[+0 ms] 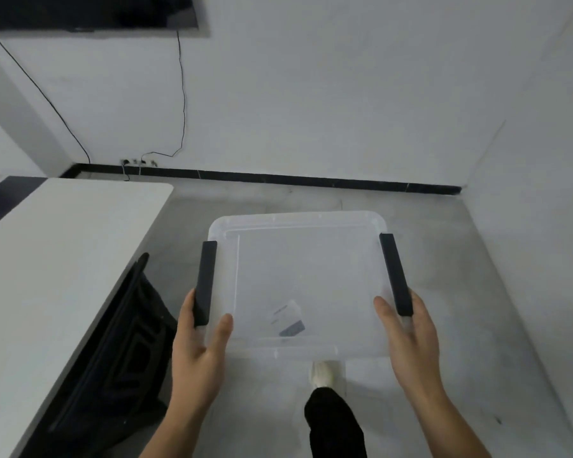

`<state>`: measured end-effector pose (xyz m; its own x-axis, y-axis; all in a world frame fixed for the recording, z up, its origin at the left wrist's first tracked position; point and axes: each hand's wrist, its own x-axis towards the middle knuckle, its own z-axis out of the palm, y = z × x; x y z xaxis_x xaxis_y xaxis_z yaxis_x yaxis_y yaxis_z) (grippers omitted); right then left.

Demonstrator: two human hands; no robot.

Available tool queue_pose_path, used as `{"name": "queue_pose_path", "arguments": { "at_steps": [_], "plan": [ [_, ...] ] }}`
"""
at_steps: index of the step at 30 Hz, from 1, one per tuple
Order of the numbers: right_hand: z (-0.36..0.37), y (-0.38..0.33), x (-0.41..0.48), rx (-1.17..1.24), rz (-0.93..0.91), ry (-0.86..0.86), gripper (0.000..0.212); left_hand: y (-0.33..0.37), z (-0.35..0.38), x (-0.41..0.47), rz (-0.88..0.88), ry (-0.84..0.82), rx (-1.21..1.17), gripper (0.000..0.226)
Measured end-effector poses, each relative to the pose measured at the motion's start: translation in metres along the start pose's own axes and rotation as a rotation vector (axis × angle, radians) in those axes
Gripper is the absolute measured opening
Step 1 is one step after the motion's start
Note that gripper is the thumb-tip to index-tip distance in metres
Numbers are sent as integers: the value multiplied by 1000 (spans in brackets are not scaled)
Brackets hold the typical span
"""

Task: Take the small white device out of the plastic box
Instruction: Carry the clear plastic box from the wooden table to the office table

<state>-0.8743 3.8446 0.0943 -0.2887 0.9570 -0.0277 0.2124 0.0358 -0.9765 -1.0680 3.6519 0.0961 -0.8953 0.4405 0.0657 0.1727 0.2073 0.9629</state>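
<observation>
Translucent plastic box (298, 276) held above floor, lid on. Left hand (201, 345) grips 9 o'clock edge at dark latch (205, 282); right hand (407, 338) grips 3 o'clock edge at its latch (396, 276). Small white device (288, 317) inside, near 6 o'clock wall, long axis 11-to-5 o'clock, slightly nearer left hand. Lid must open first.

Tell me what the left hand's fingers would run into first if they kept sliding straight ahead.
The left hand already touches the box's left dark latch; going on, its fingers would likely just slide along that latch. Depth is uncertain.
</observation>
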Motion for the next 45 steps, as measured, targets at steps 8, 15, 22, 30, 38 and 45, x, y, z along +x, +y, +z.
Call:
{"name": "queue_pose_path", "arguments": {
  "at_steps": [8, 15, 22, 30, 38, 45],
  "plan": [
    [163, -41, 241, 39, 3, -224, 34, -1, 49, 235, -63, 179, 66, 71],
    [336, -105, 387, -45, -70, -566, 34, -12, 32, 389, -174, 448, 46, 70],
    [528, -122, 519, -117, -120, -691, 38, -64, 24, 589, -248, 569, 14, 57],
    [752, -191, 637, -109, -137, -786, 31, -69, -44, 816, -288, 626, 53, 60],
    [973, -194, 680, -135, -163, -1147, 28, -132, -103, 914, -529, 933, 86, 69],
    [1182, -227, 655, -260, -320, -1586, 29, -146, -154, 971, -739, 1374, -16, 76]
  ]
}}
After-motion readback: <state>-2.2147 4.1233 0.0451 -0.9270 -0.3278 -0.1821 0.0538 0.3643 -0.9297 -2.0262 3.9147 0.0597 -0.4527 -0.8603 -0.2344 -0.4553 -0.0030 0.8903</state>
